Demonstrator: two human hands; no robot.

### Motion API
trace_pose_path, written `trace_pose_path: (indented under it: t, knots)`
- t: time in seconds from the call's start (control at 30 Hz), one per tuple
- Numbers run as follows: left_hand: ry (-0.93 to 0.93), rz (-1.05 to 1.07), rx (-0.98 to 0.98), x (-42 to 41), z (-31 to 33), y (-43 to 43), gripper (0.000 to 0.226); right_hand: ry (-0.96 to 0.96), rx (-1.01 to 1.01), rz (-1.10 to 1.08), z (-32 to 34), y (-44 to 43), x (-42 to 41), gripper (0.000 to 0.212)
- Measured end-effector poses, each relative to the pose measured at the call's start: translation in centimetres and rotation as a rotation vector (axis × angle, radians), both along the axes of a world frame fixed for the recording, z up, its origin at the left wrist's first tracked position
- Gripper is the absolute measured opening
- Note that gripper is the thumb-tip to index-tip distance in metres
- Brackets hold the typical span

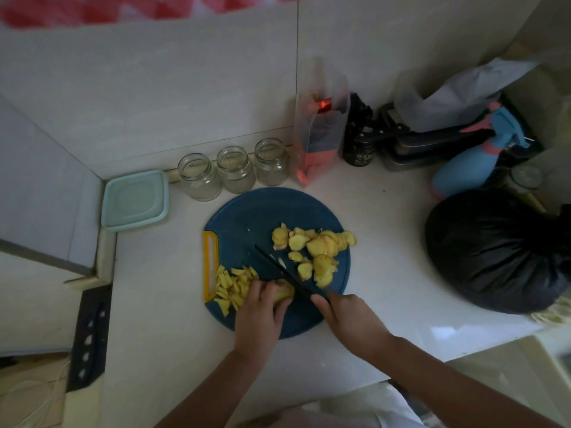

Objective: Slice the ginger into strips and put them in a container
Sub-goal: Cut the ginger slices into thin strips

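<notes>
1. The left hand [262, 310] has its fingers [262, 288] curled down over a ginger piece [285, 293], pinning it to the cutting board [256, 217]; the fingertips sit just beside the blade.
2. The right hand [343, 316] is wrapped round the handle of a black knife [278, 267], fingers closed on it; the blade runs slantwise across the board, its edge at the right side of the pinned piece.
3. The ginger should be light and stiff, with a fibrous grain that resists the edge a little; its cut faces look moist, so the piece may slip or the layers slide apart under pressure; best held from above, pressed flat, with the fingertips tucked back from the cutting line.
4. Finished strips [233, 285] lie in a loose heap left of the left hand, near the board's yellow handle; uncut slices [318, 245] are heaped on the right half of the board, well apart from the strips.
5. The strips are small and light and will likely cling to blade and skin; a gathered pinch, or a scoop on the flat of the blade, would suit them better than picking them up singly.
6. A pale green lidded box [136, 199] sits at the far left with its lid on; three open glass jars [234, 168] stand just behind the board; which one is meant to take the strips I cannot tell.
</notes>
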State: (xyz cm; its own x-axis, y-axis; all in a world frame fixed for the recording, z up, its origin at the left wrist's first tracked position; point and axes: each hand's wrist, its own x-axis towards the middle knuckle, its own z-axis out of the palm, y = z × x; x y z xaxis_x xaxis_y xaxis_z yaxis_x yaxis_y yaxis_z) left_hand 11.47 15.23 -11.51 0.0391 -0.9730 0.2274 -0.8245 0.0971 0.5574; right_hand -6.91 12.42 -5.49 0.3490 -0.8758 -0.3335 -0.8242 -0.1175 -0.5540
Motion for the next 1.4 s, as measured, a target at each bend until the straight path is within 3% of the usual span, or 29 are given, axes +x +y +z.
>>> trace_pose_path:
  t: [0.03,0.17,0.43,0.7,0.9,1.03,1.2,1.3,1.4]
  knots:
    - [-0.005,0.004,0.016,0.0,0.0,0.0,0.028,0.031,-0.03,0.019,0.1,0.4,-0.4,0.049]
    - [-0.009,0.015,0.046,0.1,-0.2,0.0,0.029,0.14,-0.102,0.074,-0.7,1.4,-1.1,0.109]
    - [-0.014,0.017,0.009,0.0,-0.2,-0.1,0.024,0.089,-0.069,-0.014,-0.9,2.2,-0.9,0.102]
    - [-0.014,0.009,0.027,0.3,-0.3,-0.1,0.03,0.106,-0.004,-0.016,-1.0,2.8,-0.7,0.123]
    - [-0.006,0.015,-0.007,0.2,-0.2,-0.2,0.028,0.116,-0.005,0.009,-1.1,2.7,-0.5,0.118]
    - [0.03,0.024,0.012,0.3,-0.3,-0.2,0.029,0.086,0.019,0.025,-0.6,1.9,-0.3,0.086]
    - [0.062,0.041,0.022,0.1,-0.3,-0.1,0.025,0.092,0.026,0.045,-0.8,0.8,0.6,0.067]
    - [0.075,0.038,0.024,0.1,-0.3,0.0,0.024,0.008,0.109,-0.036,-1.0,0.4,1.0,0.048]
    - [0.068,-0.003,0.006,0.3,-0.3,0.1,0.023,-0.112,0.222,-0.098,-0.7,-0.2,0.6,0.048]
